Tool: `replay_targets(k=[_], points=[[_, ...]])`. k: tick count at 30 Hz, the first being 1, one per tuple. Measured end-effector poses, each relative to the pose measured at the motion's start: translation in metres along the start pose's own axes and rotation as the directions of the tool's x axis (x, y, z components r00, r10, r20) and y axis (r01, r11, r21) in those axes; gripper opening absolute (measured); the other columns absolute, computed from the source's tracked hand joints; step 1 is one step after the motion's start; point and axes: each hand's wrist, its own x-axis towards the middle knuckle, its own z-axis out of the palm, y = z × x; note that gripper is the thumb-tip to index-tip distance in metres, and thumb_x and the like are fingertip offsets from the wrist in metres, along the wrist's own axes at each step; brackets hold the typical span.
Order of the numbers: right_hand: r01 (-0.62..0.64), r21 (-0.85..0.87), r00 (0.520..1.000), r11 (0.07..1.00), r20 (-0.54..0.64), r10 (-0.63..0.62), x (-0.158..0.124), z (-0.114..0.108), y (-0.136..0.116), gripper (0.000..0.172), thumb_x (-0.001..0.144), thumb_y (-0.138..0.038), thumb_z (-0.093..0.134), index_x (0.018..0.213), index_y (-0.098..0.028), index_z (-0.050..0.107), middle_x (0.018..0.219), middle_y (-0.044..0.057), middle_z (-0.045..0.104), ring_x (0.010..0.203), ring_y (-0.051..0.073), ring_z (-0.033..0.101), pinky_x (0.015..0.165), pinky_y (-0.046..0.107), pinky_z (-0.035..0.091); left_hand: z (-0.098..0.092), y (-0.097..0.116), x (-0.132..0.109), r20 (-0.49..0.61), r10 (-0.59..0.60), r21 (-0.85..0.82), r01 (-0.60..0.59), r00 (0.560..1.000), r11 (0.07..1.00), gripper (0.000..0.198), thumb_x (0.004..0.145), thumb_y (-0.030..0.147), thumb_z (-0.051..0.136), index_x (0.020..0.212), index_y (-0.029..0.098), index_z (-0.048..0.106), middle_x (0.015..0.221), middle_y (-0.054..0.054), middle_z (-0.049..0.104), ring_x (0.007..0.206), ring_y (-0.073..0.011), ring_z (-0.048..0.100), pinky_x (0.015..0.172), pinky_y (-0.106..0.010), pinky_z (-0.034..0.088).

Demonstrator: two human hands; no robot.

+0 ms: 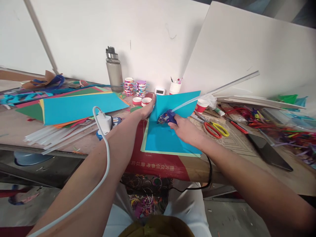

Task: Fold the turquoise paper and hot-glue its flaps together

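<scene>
My right hand (185, 129) is closed around a blue glue gun (167, 117) with a long clear glue stick (217, 89) poking out of its back. The nozzle points left at the fold of a blue paper sheet (165, 140). That sheet lies on a pale green sheet, and its far half (182, 100) is lifted upright. My left hand (147, 108) holds the raised half by its left edge, fingers pinched on the paper.
A stack of coloured paper (81, 107) and clear glue sticks (54, 136) lie at left. A white charger (105, 122) trails a cable over my left arm. Bottle (114, 70), tape rolls (134, 87), paper cups (201, 106), scissors (217, 129) and a dark phone (270, 153) stand around.
</scene>
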Motion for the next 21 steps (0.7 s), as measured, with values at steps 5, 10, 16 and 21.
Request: replay_targets(k=[5,10,16,21], points=[[0.015,0.004,1.0,1.0,0.007,-0.015,0.003,0.001,-0.006,0.034,0.097,-0.036,0.038,0.119,-0.014,0.051,0.112,0.015,0.067,0.098,0.026,0.064,0.071,0.029,0.04,-0.007,-0.007,0.005,-0.024,0.001,0.048,0.001,1.0,0.999,0.071,0.087,0.072,0.028,0.11,0.017,0.066,0.098,-0.009,0.074,0.101,-0.0294,0.065,0.091,-0.039,0.05],[-0.024,-0.022,1.0,0.999,0.019,0.025,-0.003,-0.003,-0.003,0.033,0.097,-0.036,0.038,0.117,-0.014,0.052,0.109,0.015,0.068,0.098,0.027,0.064,0.071,0.029,0.041,-0.003,-0.005,0.004,0.03,0.049,0.001,-0.049,0.998,0.999,0.072,0.089,0.07,0.023,0.118,0.018,0.064,0.111,-0.008,0.071,0.113,-0.0295,0.06,0.098,-0.038,0.046],[-0.02,-0.001,1.0,1.0,0.008,0.02,-0.019,-0.003,0.006,0.034,0.097,-0.035,0.038,0.12,-0.014,0.051,0.111,0.016,0.067,0.099,0.027,0.064,0.073,0.03,0.042,-0.004,-0.003,0.004,0.101,-0.079,0.07,0.073,0.992,0.995,0.09,0.081,0.081,0.009,0.11,0.02,0.068,0.097,-0.01,0.074,0.102,-0.0297,0.066,0.095,-0.043,0.048],[-0.007,-0.007,1.0,1.0,-0.007,0.007,-0.018,0.001,-0.001,0.034,0.097,-0.035,0.039,0.12,-0.013,0.05,0.11,0.016,0.067,0.096,0.028,0.064,0.074,0.031,0.043,-0.007,-0.005,0.004,0.069,0.001,0.118,-0.009,0.998,0.993,0.085,0.085,0.077,0.013,0.102,0.014,0.067,0.092,-0.011,0.074,0.098,-0.0289,0.066,0.094,-0.04,0.049]])
